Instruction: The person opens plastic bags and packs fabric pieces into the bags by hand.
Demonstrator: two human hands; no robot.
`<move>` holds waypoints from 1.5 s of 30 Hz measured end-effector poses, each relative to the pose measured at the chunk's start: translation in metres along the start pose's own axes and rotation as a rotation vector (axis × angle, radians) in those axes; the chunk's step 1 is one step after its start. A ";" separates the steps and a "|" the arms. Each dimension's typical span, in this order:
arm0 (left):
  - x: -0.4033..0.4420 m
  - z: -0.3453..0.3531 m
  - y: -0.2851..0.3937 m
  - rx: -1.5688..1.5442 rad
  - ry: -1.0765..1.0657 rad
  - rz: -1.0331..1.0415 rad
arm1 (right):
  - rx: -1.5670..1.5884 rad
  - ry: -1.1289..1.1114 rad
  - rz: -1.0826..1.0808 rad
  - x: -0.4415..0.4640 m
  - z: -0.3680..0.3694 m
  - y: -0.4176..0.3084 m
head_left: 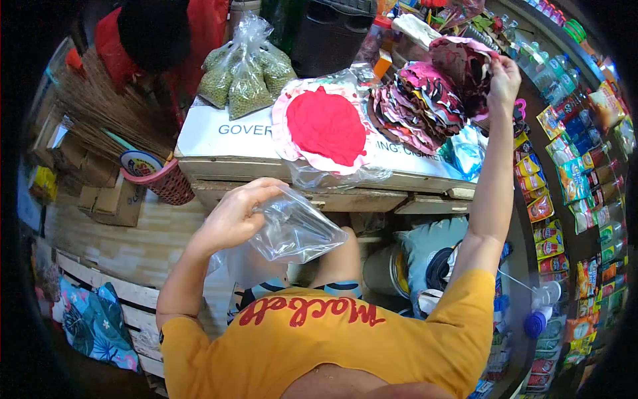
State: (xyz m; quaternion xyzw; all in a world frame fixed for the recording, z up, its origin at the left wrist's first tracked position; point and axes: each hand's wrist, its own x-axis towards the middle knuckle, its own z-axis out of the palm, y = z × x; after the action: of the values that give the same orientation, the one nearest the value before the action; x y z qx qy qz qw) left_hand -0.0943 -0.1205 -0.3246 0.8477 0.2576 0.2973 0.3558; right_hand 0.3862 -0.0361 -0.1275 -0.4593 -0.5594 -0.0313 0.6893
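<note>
1. Cloth rounds (415,110) lie in an uneven pile just right of the red-topped stack (325,126), right side folded upward. My judgement: a sideways pull could make the loose layers slide apart.
2. Bean bags (247,93), left of and behind the red-topped stack. A wide sweep could knock them; slight risk.
3. Clear bag (292,226), nearer the wearer than the red-topped stack. Slick film could slip free, its mouth collapsing.
4. Left hand (232,213), fingers curled closed on the bag's film; I cannot tell how firmly.
5. Right hand (504,80), right of the red-topped stack, fingertips pinched on raised cloth. Shallow grip could shed layers.
</note>
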 end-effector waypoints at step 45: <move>-0.022 -0.001 -0.017 0.150 0.035 -0.020 | 0.330 -0.453 0.188 -0.195 0.113 -0.141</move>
State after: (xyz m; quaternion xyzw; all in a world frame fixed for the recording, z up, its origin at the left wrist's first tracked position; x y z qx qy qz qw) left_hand -0.1142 -0.1242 -0.3443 0.8640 0.2940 0.2883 0.2897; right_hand 0.1508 -0.1334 -0.2045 -0.3862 -0.6516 0.2273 0.6121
